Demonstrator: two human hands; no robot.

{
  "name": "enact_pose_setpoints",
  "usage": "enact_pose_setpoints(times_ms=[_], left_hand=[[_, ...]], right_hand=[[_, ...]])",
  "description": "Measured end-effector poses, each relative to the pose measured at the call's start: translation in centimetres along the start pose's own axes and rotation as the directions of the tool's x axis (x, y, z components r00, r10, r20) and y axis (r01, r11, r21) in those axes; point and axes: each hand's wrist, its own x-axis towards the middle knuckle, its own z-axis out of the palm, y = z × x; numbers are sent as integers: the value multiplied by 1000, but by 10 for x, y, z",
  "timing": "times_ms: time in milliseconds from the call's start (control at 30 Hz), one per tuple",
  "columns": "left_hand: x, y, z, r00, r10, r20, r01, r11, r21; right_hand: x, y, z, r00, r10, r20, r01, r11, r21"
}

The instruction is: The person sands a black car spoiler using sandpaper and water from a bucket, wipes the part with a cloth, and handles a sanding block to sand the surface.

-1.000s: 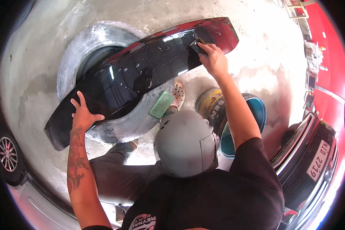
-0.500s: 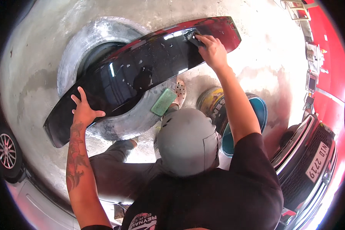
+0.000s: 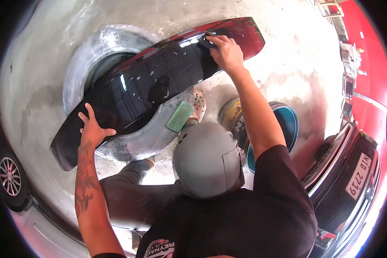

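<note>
A long, glossy black car body panel lies slanted across a grey-coated tyre. Its surface carries pale specks and reflections, with a red sheen toward the far right end. My left hand rests on the panel's near left part, fingers spread and thumb out to the right, holding nothing. Near the far right part, my right hand grips a small dark pad and presses it against the glossy surface. The fingers partly cover the pad, so its exact kind cannot be made out. A green rectangular sponge-like block sits on the tyre's near side.
A teal-lined bucket and a yellow-and-black bucket stand below my right forearm. A car front is at the right, and another car's wheel at the left. A clog-shod foot is beside the tyre.
My right hand has slid the dark pad a little leftward along the panel. My left hand stays spread on the panel. The whole view has shifted slightly.
</note>
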Motion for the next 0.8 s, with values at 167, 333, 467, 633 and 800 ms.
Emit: enact_pose_setpoints(times_ms=[167,333,467,633,800], left_hand=[[2,-3,2,1000,-9,14,9,1000,-1],[5,-5,4,1000,5,2,-5,1000,19],[2,-3,1,1000,-1,16,0,1000,4],[2,-2,3,1000,-15,8,15,1000,-4],[2,-3,2,1000,11,-12,-10,1000,5]], right_hand=[[-5,3,-2,983,144,117,-139,989,-47],[-5,0,0,999,41,-3,-41,999,-18],[-2,-8,5,997,69,-44,-70,997,-34],[-4,-17,4,953,270,137,-264,963,-61],[-3,-27,3,976,210,-57,-211,978,-11]])
